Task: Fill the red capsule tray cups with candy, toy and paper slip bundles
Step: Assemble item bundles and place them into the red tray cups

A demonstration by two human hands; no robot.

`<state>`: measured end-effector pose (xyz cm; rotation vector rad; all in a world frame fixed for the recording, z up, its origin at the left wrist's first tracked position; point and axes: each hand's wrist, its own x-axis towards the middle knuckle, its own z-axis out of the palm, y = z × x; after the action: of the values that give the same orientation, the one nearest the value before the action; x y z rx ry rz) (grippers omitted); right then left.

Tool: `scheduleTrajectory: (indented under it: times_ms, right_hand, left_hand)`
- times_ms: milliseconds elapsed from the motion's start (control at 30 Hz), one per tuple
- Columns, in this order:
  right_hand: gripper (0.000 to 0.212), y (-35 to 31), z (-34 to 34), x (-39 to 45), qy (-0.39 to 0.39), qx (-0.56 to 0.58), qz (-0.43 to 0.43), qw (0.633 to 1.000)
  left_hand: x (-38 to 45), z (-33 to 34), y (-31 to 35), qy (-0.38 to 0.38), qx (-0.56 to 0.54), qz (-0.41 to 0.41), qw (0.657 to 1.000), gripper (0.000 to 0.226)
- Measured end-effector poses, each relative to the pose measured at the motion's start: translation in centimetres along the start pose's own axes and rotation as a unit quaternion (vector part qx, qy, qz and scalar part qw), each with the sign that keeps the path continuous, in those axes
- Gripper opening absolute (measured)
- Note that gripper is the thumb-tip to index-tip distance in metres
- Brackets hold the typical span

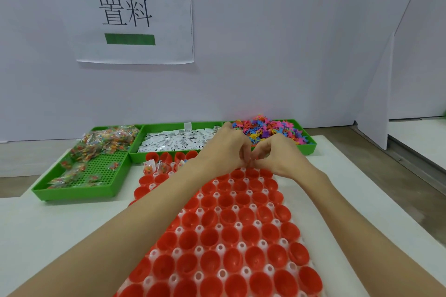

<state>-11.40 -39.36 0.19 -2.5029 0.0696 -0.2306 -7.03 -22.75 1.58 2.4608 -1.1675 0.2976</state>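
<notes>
A tray of red capsule cups (231,231) with white pegs runs from the near edge to the middle of the table. A few cups in its far left rows hold bundles (156,167). My left hand (226,149) and my right hand (277,154) meet fingertip to fingertip over the tray's far right corner, pinched on something small that the fingers hide. Behind them stand green bins: candy packets (106,142) at left, white paper slips (176,141) in the middle, colourful toys (270,129) at right.
The candy bin (72,190) reaches forward along the tray's left side. A white mat (337,176) covers the table. A grey wall with a paper sign (135,14) rises close behind the bins. A partition (371,103) stands at right.
</notes>
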Motion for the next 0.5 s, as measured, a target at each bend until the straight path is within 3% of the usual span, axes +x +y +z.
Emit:
scheduleTrajectory:
  times_ms: [167, 367, 500]
  right_hand:
    - [0.01, -0.2, 0.0, 0.0, 0.004, -0.039, -0.019, 0.999]
    - [0.02, -0.4, -1.4, 0.1, -0.064, -0.055, -0.035, 0.996]
    - [0.014, -0.4, -1.1, 0.1, -0.024, -0.044, -0.038, 0.998]
  left_hand:
    - [0.5, 0.3, 0.0, -0.019, 0.035, 0.013, 0.999, 0.007]
    - [1.1, 0.2, 0.2, -0.036, 0.021, -0.001, 0.999, 0.007]
    - [1.6, 0.2, 0.2, -0.041, 0.031, -0.012, 0.999, 0.01]
